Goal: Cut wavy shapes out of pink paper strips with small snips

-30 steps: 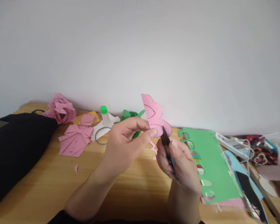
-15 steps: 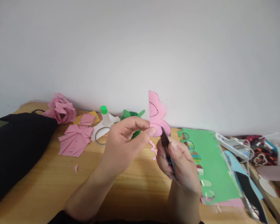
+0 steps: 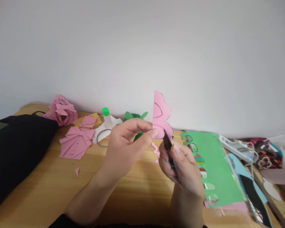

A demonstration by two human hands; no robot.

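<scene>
Between thumb and fingers, my left hand (image 3: 127,147) pinches the lower left edge of a pink scalloped paper cutout (image 3: 161,111). Dark curved lines are drawn on this paper, and its left edge is straight. My right hand (image 3: 184,161) is closed around dark scissors (image 3: 168,144), whose tips meet the paper's lowest lobe. The scissor handles are mostly hidden in my fingers. Below the cutout, a thin wavy pink paper strip (image 3: 155,152) shows between my hands.
Pink paper pieces (image 3: 77,142) and a glue stick (image 3: 105,114) with a green cap are on the left. A black cloth item (image 3: 21,152) covers the table's left side. Green paper with oval holes (image 3: 220,171) lies right, beside a white power strip (image 3: 237,147) and cords.
The upper part of the pink cutout has tilted slightly to the right, its top edge shifting. The scissors have moved very slightly left; both hands stay almost in place.
</scene>
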